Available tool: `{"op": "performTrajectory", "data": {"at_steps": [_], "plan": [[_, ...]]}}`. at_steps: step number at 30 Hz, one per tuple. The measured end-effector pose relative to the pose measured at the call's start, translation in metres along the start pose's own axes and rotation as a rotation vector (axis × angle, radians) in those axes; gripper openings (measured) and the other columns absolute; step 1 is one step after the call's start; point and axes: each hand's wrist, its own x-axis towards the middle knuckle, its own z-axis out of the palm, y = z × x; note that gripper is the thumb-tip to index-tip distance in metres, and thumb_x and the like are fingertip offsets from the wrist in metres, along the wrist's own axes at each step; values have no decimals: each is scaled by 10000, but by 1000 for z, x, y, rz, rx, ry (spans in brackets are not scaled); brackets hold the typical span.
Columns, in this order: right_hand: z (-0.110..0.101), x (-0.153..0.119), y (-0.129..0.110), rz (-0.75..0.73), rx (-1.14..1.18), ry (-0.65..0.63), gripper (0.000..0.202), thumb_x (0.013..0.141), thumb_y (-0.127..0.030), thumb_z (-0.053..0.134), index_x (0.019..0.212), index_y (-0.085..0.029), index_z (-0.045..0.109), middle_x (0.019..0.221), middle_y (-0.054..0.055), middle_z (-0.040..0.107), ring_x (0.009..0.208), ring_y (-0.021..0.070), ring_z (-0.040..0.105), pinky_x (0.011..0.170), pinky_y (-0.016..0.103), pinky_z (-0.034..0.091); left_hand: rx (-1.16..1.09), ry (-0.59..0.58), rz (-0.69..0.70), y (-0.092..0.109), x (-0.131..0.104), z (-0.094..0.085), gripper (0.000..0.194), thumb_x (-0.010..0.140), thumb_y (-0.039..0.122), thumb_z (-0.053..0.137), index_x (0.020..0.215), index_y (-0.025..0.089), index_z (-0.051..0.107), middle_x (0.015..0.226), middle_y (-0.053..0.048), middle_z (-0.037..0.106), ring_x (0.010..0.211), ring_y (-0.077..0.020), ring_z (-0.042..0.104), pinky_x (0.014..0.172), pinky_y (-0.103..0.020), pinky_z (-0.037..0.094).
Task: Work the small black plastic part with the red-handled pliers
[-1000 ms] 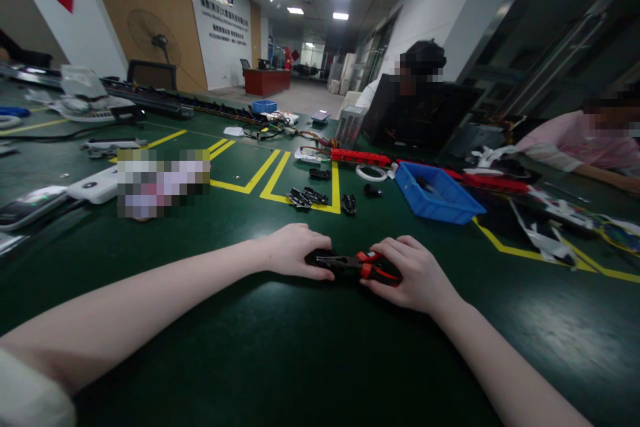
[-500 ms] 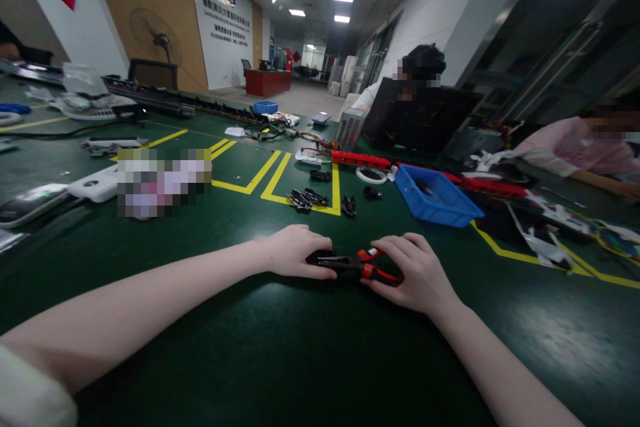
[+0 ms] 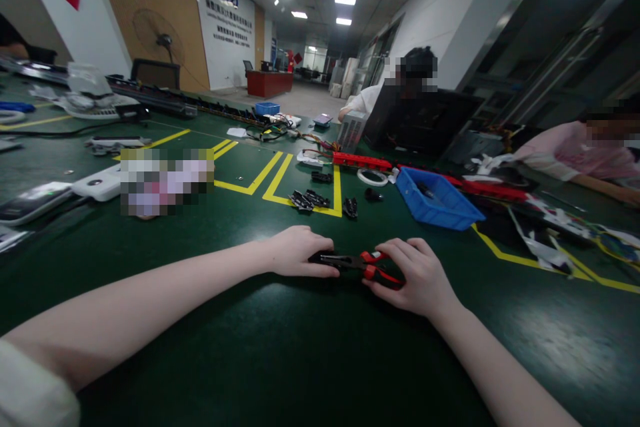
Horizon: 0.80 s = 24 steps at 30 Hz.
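Red-and-black needle-nose pliers (image 3: 356, 263) lie level above the green table, their jaws pointing left. My right hand (image 3: 423, 277) is closed round the handles, which stand a little apart. At the jaws, my left hand (image 3: 295, 251) pinches a small black part (image 3: 316, 257), mostly hidden by the fingers. Whether the jaws bite on that part, I cannot tell. Beyond the hands lie several small black plastic pieces (image 3: 310, 199), and one more black piece (image 3: 351, 207) sits to their right.
A blue bin (image 3: 436, 203) with dark items stands at the right, near a white ring (image 3: 373, 177) and a red strip (image 3: 363, 161). A white power strip (image 3: 100, 185) lies left. Behind a black panel (image 3: 425, 120) sits a person; another person's arm (image 3: 600, 187) rests far right.
The whole view has shifted slightly. Both hands keep nearly the same pose on the pliers and the black part.
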Motion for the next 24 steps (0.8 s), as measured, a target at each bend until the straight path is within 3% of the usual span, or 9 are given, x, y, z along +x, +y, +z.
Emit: {"op": "performTrajectory", "data": {"at_steps": [14, 24], "plan": [[-1, -1, 3, -1, -72, 52, 454, 751, -471, 684, 1081, -180, 571, 987, 99, 697, 866, 251, 649, 814, 423, 403, -28, 18, -2, 0, -1, 1, 383, 915, 558, 512, 895, 180, 576, 760, -17, 637, 633, -171, 549, 639, -275, 370], [0, -1, 2, 19, -33, 20, 400, 755, -478, 677, 1007, -181, 586, 937, 90, 686, 789, 224, 629, 736, 388, 395, 1, 21, -13, 1, -1, 0, 390, 923, 552, 500, 875, 173, 578, 737, -21, 629, 641, -178, 563, 603, -275, 362]]}}
